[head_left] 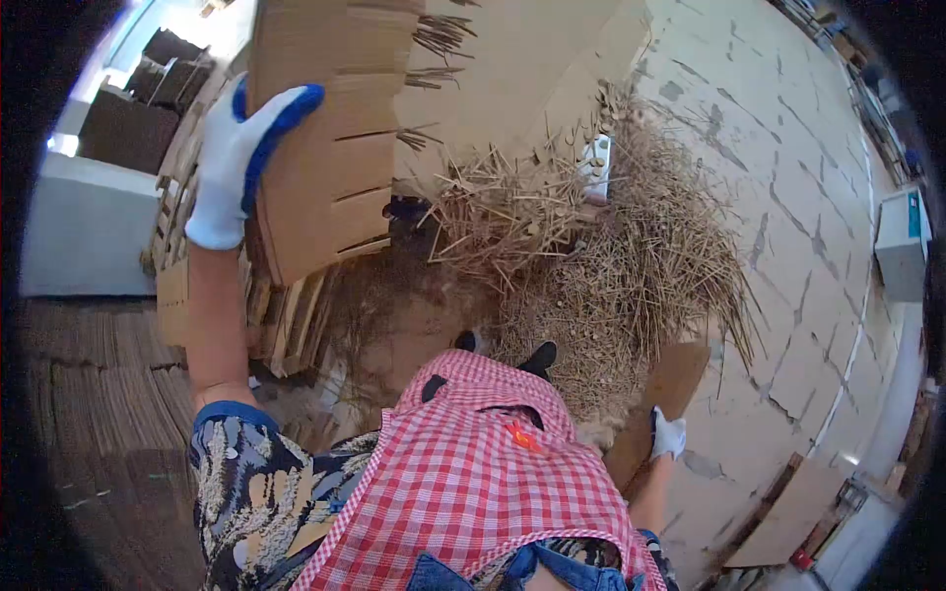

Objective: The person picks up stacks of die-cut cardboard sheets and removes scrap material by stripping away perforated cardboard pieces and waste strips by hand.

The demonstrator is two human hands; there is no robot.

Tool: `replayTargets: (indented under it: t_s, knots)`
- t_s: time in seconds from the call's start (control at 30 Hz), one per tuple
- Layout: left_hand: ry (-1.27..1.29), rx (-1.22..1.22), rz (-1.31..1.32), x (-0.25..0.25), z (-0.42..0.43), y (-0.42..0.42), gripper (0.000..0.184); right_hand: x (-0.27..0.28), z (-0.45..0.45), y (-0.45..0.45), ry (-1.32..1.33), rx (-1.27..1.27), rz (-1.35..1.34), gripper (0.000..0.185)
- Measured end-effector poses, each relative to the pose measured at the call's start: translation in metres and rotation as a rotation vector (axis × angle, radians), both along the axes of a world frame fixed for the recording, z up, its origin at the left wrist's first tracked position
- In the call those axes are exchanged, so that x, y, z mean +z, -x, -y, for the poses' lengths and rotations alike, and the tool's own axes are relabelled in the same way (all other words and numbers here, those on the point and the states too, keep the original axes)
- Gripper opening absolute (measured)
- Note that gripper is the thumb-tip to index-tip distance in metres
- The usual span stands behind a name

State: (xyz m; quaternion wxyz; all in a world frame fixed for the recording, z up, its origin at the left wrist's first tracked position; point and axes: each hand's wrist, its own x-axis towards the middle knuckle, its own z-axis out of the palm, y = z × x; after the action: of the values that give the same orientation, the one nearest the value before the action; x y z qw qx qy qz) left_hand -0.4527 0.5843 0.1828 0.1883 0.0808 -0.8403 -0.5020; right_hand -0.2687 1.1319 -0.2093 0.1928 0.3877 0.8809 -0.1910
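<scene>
My left hand (241, 163), in a white glove with a blue palm, grips the left edge of upright brown cardboard sheets (325, 148). Slits run in from the sheets' right edge, and thin strips (441, 37) stick out there. Low on the right, my right hand (668, 435), gloved the same way, is closed on a flat brown cardboard piece (658, 402); part of its fingers is hidden. Between the hands lies a large heap of thin cardboard strips (650, 266), with a white and metal tool (595, 169) resting among them.
Stacked cardboard (99, 414) stands at the left, beside a wooden pallet (291, 320). My feet, in dark shoes (538, 359), are close to the scraps. A patched pale floor (749, 148) stretches right towards a white box (902, 241). More cardboard (788, 517) leans at the lower right.
</scene>
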Motion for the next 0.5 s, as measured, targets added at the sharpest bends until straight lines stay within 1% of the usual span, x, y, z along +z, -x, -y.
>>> replayTargets:
  t_s: [0.07,0.1,0.13,0.17,0.23,0.27,0.33,0.37,0.43,0.5]
  knots:
    - [0.194,0.011,0.072,-0.004,0.002,0.004,0.038,-0.022,-0.010,-0.050,0.030,-0.102,0.062,0.056]
    - [0.292,0.017,0.103,-0.008,0.003,0.008,0.042,-0.013,-0.002,-0.071,0.044,-0.087,-0.002,0.059]
    - [0.290,-0.007,0.086,-0.012,0.005,0.012,0.042,0.004,0.012,-0.091,0.054,-0.069,-0.064,0.062]
    - [0.502,0.031,0.038,-0.018,0.008,0.018,0.046,-0.010,0.011,-0.118,0.050,-0.091,-0.075,0.062]
    - [0.912,0.132,-0.064,-0.035,0.017,0.031,0.055,-0.048,0.004,-0.173,-0.082,-0.148,0.292,0.067]
    - [0.900,0.122,-0.075,-0.046,0.022,0.041,0.055,-0.053,0.010,-0.196,-0.090,-0.163,0.286,0.067]
    - [1.014,0.176,0.185,-0.075,0.030,0.059,0.061,-0.049,0.032,-0.241,-0.067,-0.275,0.368,0.068]
    - [0.999,0.160,0.183,-0.093,0.033,0.058,0.061,-0.050,0.043,-0.265,-0.081,-0.291,0.370,0.068]
    - [1.079,0.125,0.318,-0.133,0.033,0.055,0.058,-0.049,0.065,-0.301,-0.103,-0.351,0.296,0.066]
    - [1.100,0.027,0.407,-0.172,0.018,0.045,0.058,-0.028,0.092,-0.313,-0.129,-0.394,0.272,0.066]
